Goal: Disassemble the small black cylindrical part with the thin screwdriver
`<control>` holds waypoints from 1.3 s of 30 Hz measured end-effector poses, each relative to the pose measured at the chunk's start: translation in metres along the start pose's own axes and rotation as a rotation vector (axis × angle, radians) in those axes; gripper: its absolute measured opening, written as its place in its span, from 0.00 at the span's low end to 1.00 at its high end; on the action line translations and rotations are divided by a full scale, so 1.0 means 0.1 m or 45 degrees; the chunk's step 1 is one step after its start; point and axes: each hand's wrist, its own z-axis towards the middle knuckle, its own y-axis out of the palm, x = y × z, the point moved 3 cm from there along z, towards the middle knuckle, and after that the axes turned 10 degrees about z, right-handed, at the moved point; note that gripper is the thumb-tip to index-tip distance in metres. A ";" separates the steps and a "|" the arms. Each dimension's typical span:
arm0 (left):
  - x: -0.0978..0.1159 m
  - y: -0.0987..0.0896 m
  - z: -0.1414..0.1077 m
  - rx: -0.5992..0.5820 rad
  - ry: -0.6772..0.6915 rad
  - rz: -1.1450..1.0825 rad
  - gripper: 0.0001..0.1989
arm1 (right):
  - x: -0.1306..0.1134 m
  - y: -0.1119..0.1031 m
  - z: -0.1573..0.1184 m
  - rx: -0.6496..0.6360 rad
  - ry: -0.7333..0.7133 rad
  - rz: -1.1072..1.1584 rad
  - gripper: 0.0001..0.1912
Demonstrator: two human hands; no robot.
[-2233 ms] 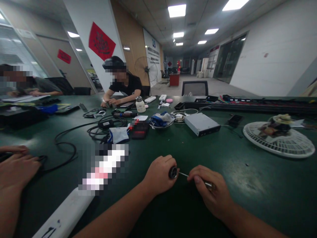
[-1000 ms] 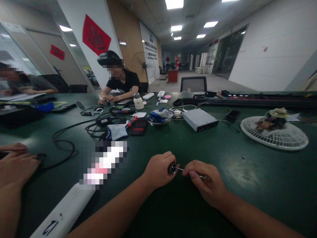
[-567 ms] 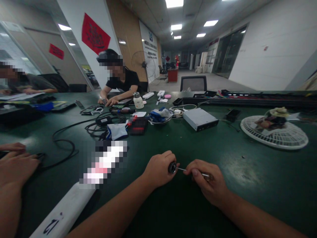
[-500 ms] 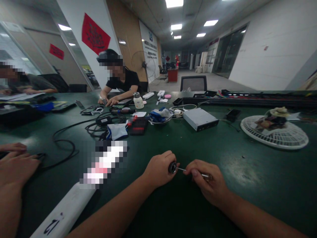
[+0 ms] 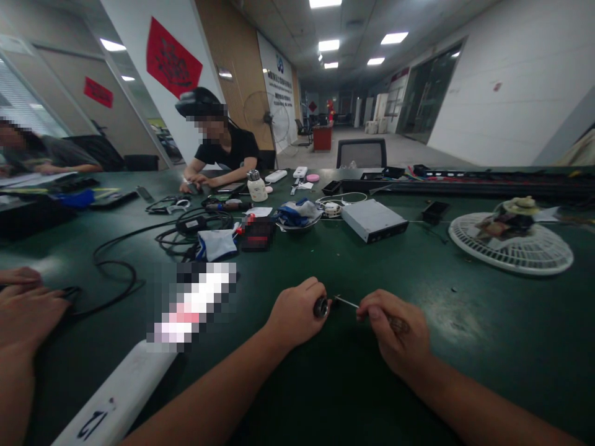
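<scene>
My left hand (image 5: 296, 314) is closed around a dark cylindrical part (image 5: 321, 307) whose round, ringed end points toward me. Most of that part is hidden in my fist. My right hand (image 5: 403, 328) grips a screwdriver (image 5: 348, 302) with a thin metal shaft and a brownish handle partly covered by my fingers. The shaft points left, and its tip sits just beside my left fingers, apart from the ringed end. Something tiny and dark shows at the tip, too small to name. Both hands are low over the green table (image 5: 297, 390).
A white board-like object (image 5: 100, 396), partly blurred out, lies left of my left forearm. Another person's hand (image 5: 28, 310) is at the left edge. Farther back are a grey drive box (image 5: 372, 220), a white fan grille (image 5: 511, 244), a bowl of cloth (image 5: 300, 214) and black cables (image 5: 121, 266).
The screwdriver tip has drawn back from the ringed end of the dark part, and its shaft now slants up to the left. My right hand has shifted slightly right.
</scene>
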 end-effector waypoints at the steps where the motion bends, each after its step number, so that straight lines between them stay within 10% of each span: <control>1: 0.00 0.00 0.00 0.006 -0.011 0.001 0.04 | 0.03 -0.01 0.00 0.054 0.044 0.025 0.10; 5: -0.01 -0.02 0.01 0.032 -0.071 -0.009 0.03 | 0.17 0.00 0.03 0.107 0.309 -0.039 0.08; 13: -0.01 -0.01 0.02 0.028 -0.023 -0.075 0.04 | 0.30 0.19 0.10 -0.405 0.346 -0.385 0.11; 39: 0.01 -0.05 -0.02 0.059 0.063 -0.137 0.15 | 0.19 0.11 0.13 -0.076 0.482 0.038 0.13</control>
